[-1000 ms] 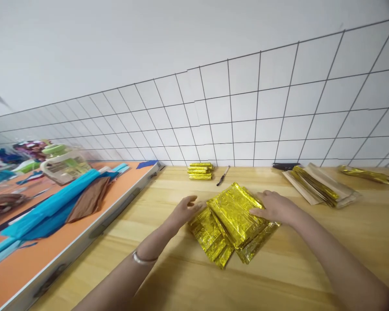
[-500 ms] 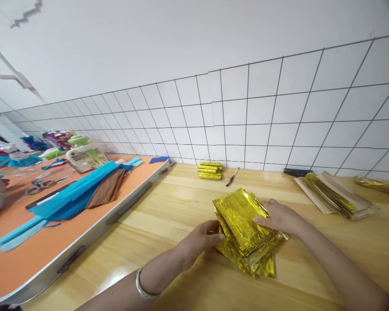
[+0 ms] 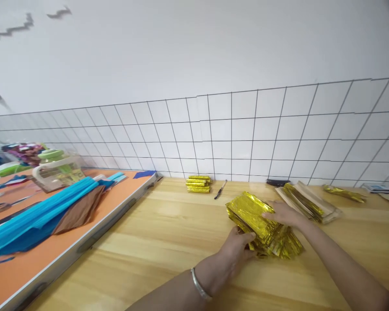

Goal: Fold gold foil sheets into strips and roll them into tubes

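Two hands of yours are at the stack of gold foil sheets [image 3: 251, 216], which is above the wooden table [image 3: 142, 242], near its middle. Your left hand [image 3: 236, 250], with a silver bracelet [image 3: 199, 285] on the wrist, grips the near left edge, the thumb over the sheets and the fingers partly hidden below. Your right hand [image 3: 282, 213] lies at the far right side, thumb on top; I cannot tell if its fingers close under the foil. The lower sheets fan out toward the right. Behind the stack, near the wall [image 3: 243, 129], are a small gold bundle [image 3: 198, 184] and, just beside it, a pen [image 3: 220, 190]. To the right, gold strips [image 3: 303, 202] lie on brownish paper. On the left, an orange board [image 3: 22, 285] carries blue material [image 3: 52, 211] and a clear jug [image 3: 56, 170] with green lid.
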Tool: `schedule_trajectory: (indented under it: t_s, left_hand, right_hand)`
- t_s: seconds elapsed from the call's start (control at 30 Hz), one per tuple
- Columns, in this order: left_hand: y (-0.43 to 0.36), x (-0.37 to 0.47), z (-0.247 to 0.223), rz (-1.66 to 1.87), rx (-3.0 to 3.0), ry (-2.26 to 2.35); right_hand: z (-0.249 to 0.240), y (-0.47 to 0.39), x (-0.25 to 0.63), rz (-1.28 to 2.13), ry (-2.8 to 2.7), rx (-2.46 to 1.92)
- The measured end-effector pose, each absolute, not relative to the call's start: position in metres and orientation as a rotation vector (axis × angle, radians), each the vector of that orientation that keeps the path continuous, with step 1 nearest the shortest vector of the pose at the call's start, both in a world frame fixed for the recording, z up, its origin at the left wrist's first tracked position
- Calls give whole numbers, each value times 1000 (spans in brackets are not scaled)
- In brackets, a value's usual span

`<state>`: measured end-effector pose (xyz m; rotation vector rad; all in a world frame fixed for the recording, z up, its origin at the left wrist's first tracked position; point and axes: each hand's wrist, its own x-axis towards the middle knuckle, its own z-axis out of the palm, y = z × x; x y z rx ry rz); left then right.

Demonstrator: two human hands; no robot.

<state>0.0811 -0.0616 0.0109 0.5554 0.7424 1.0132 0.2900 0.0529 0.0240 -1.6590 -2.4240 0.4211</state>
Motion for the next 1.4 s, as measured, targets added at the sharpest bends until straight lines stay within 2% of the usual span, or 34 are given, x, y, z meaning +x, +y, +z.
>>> schedule_trajectory:
  t_s: [0.4, 0.7, 1.07, 1.2, 1.4]
  left_hand:
    - [15, 159, 8, 1056, 638, 818]
    - [34, 180, 2, 1043, 685, 843]
    - [15, 59, -30, 1091, 716, 992]
    - [-6, 11, -28, 1083, 744, 935]
    - [-30, -26, -24, 1091, 752, 842]
  right_hand:
    - [26, 84, 311, -111, -2120, -1876]
    - [-4, 72, 307, -168, -2123, -1888]
    - [-30, 63, 301, -89, -1995, -1845]
    - [-15, 55, 302, -22, -1911, -1744]
    - [32, 33, 294, 64, -1704, -1499]
